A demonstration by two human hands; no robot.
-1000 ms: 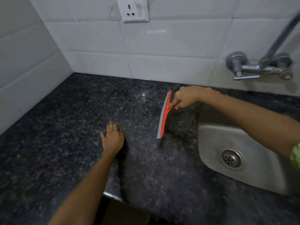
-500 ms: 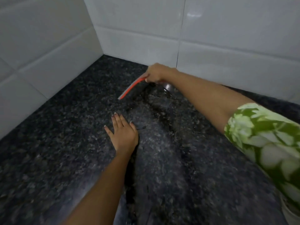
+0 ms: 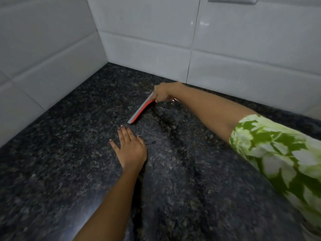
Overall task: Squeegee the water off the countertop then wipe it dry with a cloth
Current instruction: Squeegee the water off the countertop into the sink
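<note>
An orange squeegee [image 3: 141, 109] with a grey rubber blade lies edge-down on the dark speckled granite countertop [image 3: 69, 145], near the back wall. My right hand [image 3: 165, 93] is closed on its handle, the arm reaching in from the right. My left hand [image 3: 130, 148] rests flat on the counter, fingers spread, just in front of the blade's near tip. A small glint of water [image 3: 173, 101] shows on the stone beside my right hand. No cloth is in view.
White tiled walls [image 3: 147, 40] meet in a corner at the back left of the counter. The bottom edge of a wall socket [image 3: 232, 0] shows at the top. My green and white patterned sleeve [image 3: 278, 153] fills the right side.
The view swung left, away from the sink and tap, toward the wall corner. My right hand carried the squeegee left along the back wall and set its blade down. My left hand stayed flat.
</note>
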